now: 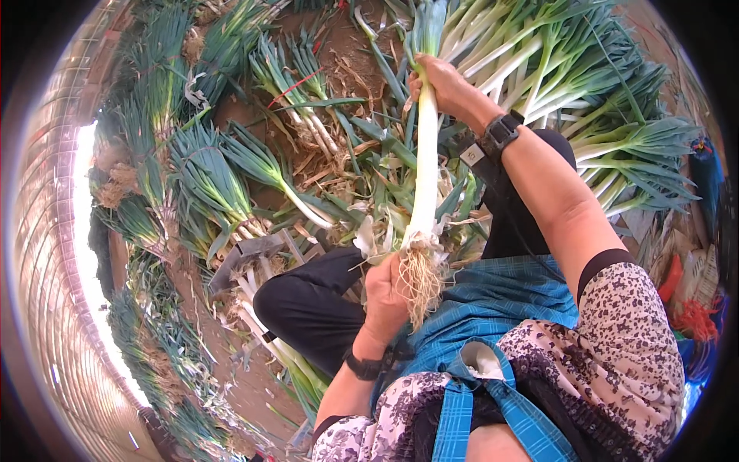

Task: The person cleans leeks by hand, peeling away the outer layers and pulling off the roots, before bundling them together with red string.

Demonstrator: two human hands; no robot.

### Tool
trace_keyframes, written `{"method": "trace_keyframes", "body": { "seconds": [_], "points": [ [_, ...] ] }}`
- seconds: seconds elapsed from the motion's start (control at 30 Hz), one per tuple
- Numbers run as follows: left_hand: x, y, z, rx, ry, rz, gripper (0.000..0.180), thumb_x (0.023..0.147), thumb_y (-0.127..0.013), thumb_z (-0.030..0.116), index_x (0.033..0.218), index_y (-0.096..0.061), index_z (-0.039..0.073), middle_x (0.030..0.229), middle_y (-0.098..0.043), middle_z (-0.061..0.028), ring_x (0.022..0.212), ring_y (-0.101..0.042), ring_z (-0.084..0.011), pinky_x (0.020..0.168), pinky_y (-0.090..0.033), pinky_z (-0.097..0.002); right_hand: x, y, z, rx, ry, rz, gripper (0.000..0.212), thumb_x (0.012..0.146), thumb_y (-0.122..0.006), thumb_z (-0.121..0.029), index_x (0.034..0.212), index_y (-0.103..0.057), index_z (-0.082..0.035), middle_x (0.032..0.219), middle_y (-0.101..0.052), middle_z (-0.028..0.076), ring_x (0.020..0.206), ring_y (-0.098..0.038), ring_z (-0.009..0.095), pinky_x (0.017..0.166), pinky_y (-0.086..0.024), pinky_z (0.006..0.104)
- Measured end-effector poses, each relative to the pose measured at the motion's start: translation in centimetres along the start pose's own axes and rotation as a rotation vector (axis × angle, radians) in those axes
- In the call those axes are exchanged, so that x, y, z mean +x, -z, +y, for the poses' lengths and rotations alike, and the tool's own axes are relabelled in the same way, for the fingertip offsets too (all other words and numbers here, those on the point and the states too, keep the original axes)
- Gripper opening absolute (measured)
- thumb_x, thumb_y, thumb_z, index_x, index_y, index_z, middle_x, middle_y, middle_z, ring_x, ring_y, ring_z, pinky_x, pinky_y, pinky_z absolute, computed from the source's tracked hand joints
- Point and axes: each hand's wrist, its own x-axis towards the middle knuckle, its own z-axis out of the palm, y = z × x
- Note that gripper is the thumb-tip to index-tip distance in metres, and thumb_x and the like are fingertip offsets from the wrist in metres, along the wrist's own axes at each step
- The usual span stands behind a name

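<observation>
Right hand (445, 86) gripped leek (426, 165) upper centre, left hand (385, 296) clutched root end; peeling step imo, next tug probably wanted steady hold.

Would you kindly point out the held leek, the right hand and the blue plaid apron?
Held leek (426, 162): head view, middle of its white shaft.
Right hand (446, 86): head view, back of the hand.
Blue plaid apron (496, 296): head view, on its lap part.

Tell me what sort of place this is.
Probably a produce shed or greenhouse: leafy green bundles and leaf scraps lie on a brown floor, white-stemmed leeks lie heaped at upper right, and a pale ribbed wall runs along the left.
</observation>
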Motion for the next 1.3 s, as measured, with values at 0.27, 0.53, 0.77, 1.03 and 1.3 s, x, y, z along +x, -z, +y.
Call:
{"method": "trace_keyframes", "body": {
  "seconds": [0.27, 0.53, 0.77, 1.03, 1.3],
  "points": [
    [-7.7, 2.3, 0.6, 0.179, 0.026, 0.08, 0.022, 0.089, -0.054, 0.012, 0.076, -0.061, -0.005, 0.05, -0.051, -0.009, 0.042, -0.048, -0.0201, 0.045, -0.038, -0.0289, 2.0, 1.5, -5.9, 0.344, 0.198, 0.139, 0.02, 0.096, -0.047, -0.022, 0.097, -0.042, -0.003, 0.072, -0.046, 0.008, 0.051, -0.047, 0.016, 0.046, -0.044, 0.0273],
    [2.6, 2.2, -6.6, 0.862, -0.1, -0.016, 0.035, 0.078, -0.065, 0.034, 0.086, -0.065, 0.0, 0.072, -0.062, -0.0171, 0.07, -0.061, -0.0353, 0.064, -0.049, -0.044, 0.9, 0.4, -4.5, -0.134, 0.469, 0.332, 0.03, 0.087, -0.063, -0.031, 0.094, -0.049, -0.005, 0.069, -0.054, 0.008, 0.049, -0.051, 0.018, 0.044, -0.046, 0.033],
    [6.5, 4.2, -9.3, 0.639, -0.047, -0.406, 0.028, 0.082, -0.062, 0.03, 0.092, -0.061, 0.004, 0.08, -0.061, -0.0182, 0.08, -0.059, -0.0366, 0.069, -0.047, -0.0449, 4.8, 11.7, -25.3, -1.217, 0.804, 0.899, 0.058, 0.085, -0.06, -0.048, 0.097, -0.059, 0.009, 0.088, -0.062, 0.015, 0.081, -0.061, 0.028, 0.075, -0.047, 0.0381],
    [10.5, 8.8, -11.0, 0.832, -0.017, -0.271, 0.029, 0.081, -0.062, 0.029, 0.094, -0.056, 0.004, 0.077, -0.058, -0.0133, 0.074, -0.058, -0.0321, 0.064, -0.048, -0.0419, 18.1, 0.8, 5.6, -1.233, 0.209, -0.022, 0.021, 0.085, -0.058, -0.02, 0.097, -0.063, -0.004, 0.077, -0.063, 0.004, 0.066, -0.059, 0.011, 0.055, -0.049, 0.0258],
    [9.6, 12.5, -8.9, 0.744, 0.07, -0.384, 0.049, 0.077, -0.066, 0.029, 0.118, -0.055, 0.006, 0.085, -0.056, -0.0077, 0.077, -0.056, -0.0223, 0.066, -0.047, -0.034, 28.4, -0.8, 30.5, -1.689, 0.187, 0.181, 0.022, 0.079, -0.056, -0.013, 0.092, -0.059, 0.004, 0.096, -0.061, 0.028, 0.095, -0.058, 0.043, 0.079, -0.048, 0.0467]
  ]
}}
